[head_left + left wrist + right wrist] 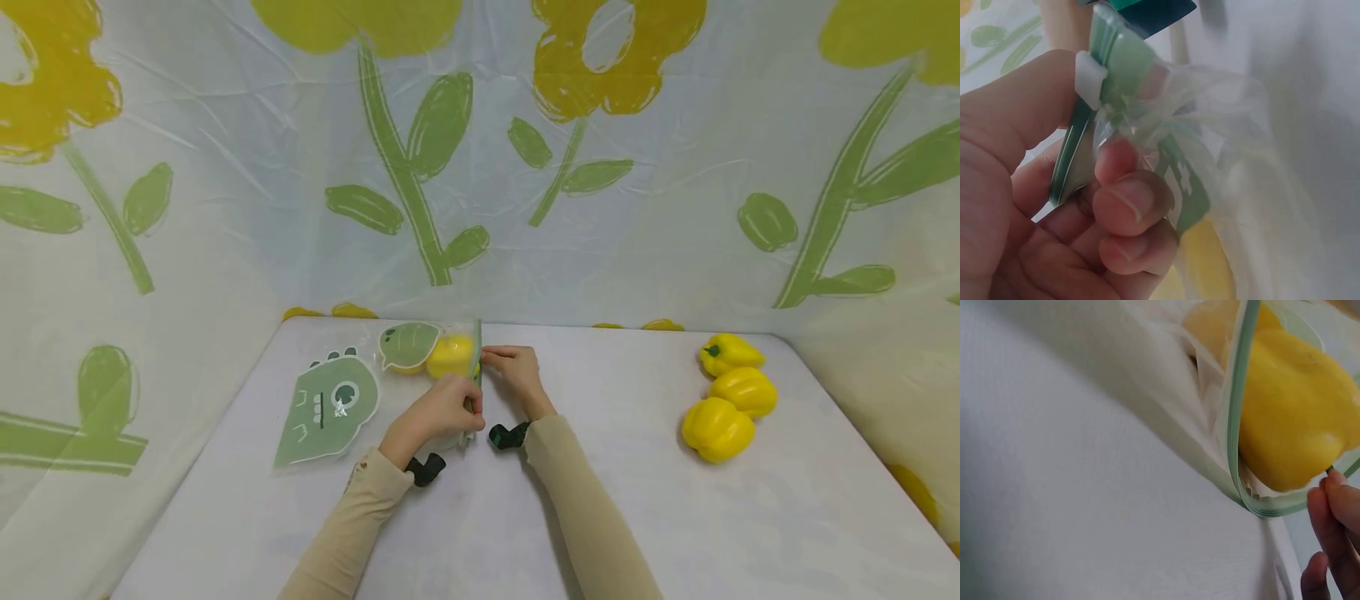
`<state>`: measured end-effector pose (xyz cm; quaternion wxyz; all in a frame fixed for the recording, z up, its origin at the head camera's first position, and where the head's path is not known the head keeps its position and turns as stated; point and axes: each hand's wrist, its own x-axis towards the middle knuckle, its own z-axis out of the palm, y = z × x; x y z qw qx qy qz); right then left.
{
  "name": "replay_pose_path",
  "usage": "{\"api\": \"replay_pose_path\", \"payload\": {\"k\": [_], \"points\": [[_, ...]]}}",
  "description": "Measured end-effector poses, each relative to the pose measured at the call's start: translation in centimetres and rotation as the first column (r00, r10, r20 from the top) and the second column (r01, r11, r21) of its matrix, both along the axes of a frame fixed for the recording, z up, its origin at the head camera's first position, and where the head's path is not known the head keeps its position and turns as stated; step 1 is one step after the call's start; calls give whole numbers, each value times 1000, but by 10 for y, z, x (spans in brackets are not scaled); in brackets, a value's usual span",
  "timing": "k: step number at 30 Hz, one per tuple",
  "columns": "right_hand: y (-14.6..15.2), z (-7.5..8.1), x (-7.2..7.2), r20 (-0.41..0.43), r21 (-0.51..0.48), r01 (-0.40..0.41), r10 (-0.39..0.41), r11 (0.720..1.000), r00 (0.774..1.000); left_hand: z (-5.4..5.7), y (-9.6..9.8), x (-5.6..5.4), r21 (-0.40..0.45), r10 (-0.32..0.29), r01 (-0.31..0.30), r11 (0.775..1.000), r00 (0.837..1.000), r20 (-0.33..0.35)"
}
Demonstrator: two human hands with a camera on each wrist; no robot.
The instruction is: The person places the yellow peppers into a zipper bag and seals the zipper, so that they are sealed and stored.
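Note:
A clear zip bag with green monster prints lies on the table, its green-edged mouth toward the right. Inside are yellow bell peppers; one bell pepper is at the mouth, with another partly hidden behind it. My left hand grips the near end of the mouth, thumb by the white slider and fingers curled at the plastic. At the far end of the mouth, my right hand pinches what looks like the dark stem of the front pepper; the rim passes close to these fingertips.
On the right of the white table, three yellow peppers sit in a cluster: a back pepper, a middle pepper and a front pepper. A flower-printed cloth stands behind and at both sides. Black wrist mounts sit under both wrists.

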<state>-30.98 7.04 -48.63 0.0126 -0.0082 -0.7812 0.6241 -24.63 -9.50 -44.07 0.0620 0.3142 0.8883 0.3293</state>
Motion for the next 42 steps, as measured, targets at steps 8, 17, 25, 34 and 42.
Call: {"api": "replay_pose_path", "payload": {"k": [8, 17, 25, 34, 42], "points": [[0, -1, 1, -4, -16, 8, -9, 1000, 1000, 0, -1, 1, 7, 3, -3, 1000, 1000, -7], [-3, 1, 0, -20, 229, -77, 83, 970, 996, -1, -1, 2, 10, -2, 2, 1000, 1000, 13], [2, 7, 2, 21, 187, -92, 89, 978, 996, 1, -2, 2, 5, -12, 12, 1000, 1000, 17], [43, 48, 5, -8, 128, -95, 97, 987, 995, 1, -3, 2, -22, -4, 4, 1000, 999, 37], [114, 124, 31, -87, 278, -145, 175, 950, 981, 0, -2, 3, 6, 2, -2, 1000, 999, 44]]}}
